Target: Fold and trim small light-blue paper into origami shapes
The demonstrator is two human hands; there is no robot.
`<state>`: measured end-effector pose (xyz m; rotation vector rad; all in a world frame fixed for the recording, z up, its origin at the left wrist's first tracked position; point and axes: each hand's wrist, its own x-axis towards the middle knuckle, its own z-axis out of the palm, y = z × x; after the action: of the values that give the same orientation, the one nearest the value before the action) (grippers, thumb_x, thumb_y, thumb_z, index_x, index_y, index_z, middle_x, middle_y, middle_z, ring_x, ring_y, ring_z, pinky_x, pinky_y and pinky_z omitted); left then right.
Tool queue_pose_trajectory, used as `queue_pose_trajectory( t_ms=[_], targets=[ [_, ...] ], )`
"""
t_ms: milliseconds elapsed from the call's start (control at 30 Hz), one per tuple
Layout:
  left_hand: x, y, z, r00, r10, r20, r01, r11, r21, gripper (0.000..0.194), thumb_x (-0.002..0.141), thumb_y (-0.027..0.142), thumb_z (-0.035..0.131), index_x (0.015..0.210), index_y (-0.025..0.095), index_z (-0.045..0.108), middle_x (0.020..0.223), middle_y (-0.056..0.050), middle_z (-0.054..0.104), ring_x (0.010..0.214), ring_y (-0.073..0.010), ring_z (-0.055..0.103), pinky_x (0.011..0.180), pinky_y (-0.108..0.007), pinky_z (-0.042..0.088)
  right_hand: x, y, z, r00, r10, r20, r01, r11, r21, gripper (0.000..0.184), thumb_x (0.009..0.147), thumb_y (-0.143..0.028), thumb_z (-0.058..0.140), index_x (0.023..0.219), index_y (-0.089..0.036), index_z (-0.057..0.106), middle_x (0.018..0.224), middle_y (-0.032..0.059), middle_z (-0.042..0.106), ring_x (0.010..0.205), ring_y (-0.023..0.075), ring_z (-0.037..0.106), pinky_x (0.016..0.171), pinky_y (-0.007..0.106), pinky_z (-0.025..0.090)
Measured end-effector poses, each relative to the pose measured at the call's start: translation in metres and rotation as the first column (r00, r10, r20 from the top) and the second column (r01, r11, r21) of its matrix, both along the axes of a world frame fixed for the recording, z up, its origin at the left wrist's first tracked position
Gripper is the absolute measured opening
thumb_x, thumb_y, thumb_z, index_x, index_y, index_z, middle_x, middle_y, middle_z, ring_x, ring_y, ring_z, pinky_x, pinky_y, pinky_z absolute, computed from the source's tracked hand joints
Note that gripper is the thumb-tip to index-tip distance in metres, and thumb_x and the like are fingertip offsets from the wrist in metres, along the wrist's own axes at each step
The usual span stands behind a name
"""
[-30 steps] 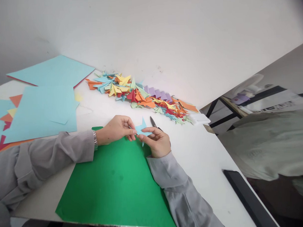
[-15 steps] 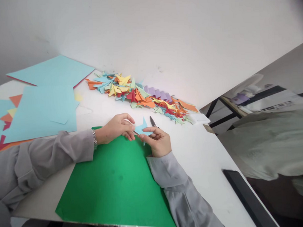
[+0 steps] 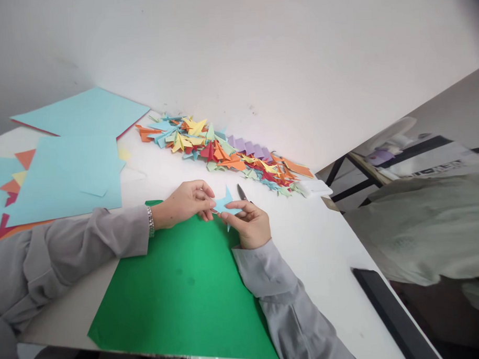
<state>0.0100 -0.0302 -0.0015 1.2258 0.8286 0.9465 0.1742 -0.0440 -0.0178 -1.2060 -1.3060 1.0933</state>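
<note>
Between my hands is a small light blue folded paper plane (image 3: 224, 203), held above the far edge of a green sheet (image 3: 184, 291). My left hand (image 3: 187, 203) pinches its left end between thumb and fingers. From the right, my right hand (image 3: 249, 223) grips the other side, thumb below and index finger on top. The fingers cover part of the folds. A dark pointed blade (image 3: 241, 191) lies on the table just beyond my right hand, its rear part hidden behind the fingers.
Along the wall runs a long pile of colourful folded paper planes (image 3: 215, 149). Large light blue sheets (image 3: 66, 180) lie at the left with coloured scraps. A black bar (image 3: 393, 310) lies along the right table edge. Beyond it is a person's pale garment (image 3: 422, 225).
Almost nothing differs. My left hand has shifted very slightly to the right along the blue paper plane; my right hand keeps its grip in the same place.
</note>
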Motion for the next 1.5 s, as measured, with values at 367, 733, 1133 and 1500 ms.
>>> queue_pose_trajectory(
  t_ms=[367, 733, 1133, 1500],
  targets=[
    [-0.0014, -0.0008, -0.0032, 0.997, -0.042, -0.063, 0.047, 0.995, 0.089, 0.028, 0.065, 0.016, 0.068, 0.083, 0.013, 0.047, 0.056, 0.002, 0.060, 0.052, -0.0117, 0.061, 0.051, -0.023, 0.050, 0.0015, 0.0029, -0.0005, 0.996, 0.039, -0.077, -0.043, 0.997, -0.059, 0.024, 0.049, -0.024, 0.075, 0.067, -0.016, 0.062, 0.041, -0.0033, 0.058, 0.036, 0.0100, 0.050, 0.037, 0.020, 0.033],
    [-0.0019, -0.0007, -0.0032, 0.996, -0.026, -0.090, 0.032, 0.997, 0.073, 0.025, 0.064, 0.012, 0.067, 0.081, 0.012, 0.049, 0.053, 0.003, 0.058, 0.047, -0.0102, 0.058, 0.047, -0.021, 0.047, 0.0017, 0.0028, -0.0016, 0.995, 0.082, -0.059, -0.085, 0.995, -0.047, 0.027, 0.051, -0.028, 0.076, 0.069, -0.016, 0.062, 0.048, 0.0005, 0.065, 0.040, 0.0113, 0.055, 0.038, 0.020, 0.038],
    [-0.0027, 0.0017, -0.0010, 0.996, -0.080, -0.028, 0.079, 0.996, -0.035, 0.022, 0.063, 0.007, 0.063, 0.081, 0.011, 0.050, 0.055, 0.002, 0.059, 0.043, -0.0105, 0.057, 0.043, -0.021, 0.046, 0.0007, 0.0015, -0.0011, 0.992, 0.106, -0.063, -0.109, 0.993, -0.044, 0.022, 0.053, -0.023, 0.075, 0.070, -0.017, 0.062, 0.046, -0.0011, 0.063, 0.039, 0.0096, 0.053, 0.038, 0.019, 0.035],
    [-0.0041, 0.0010, -0.0006, 0.989, -0.113, -0.092, 0.116, 0.993, 0.032, 0.035, 0.062, 0.018, 0.070, 0.091, 0.010, 0.051, 0.057, 0.001, 0.059, 0.047, -0.0118, 0.059, 0.047, -0.023, 0.048, -0.0008, 0.0002, 0.0024, 0.994, 0.085, -0.072, -0.089, 0.995, -0.049, 0.022, 0.049, -0.021, 0.075, 0.066, -0.016, 0.062, 0.040, -0.0027, 0.060, 0.034, 0.0086, 0.051, 0.035, 0.018, 0.035]
  ],
)
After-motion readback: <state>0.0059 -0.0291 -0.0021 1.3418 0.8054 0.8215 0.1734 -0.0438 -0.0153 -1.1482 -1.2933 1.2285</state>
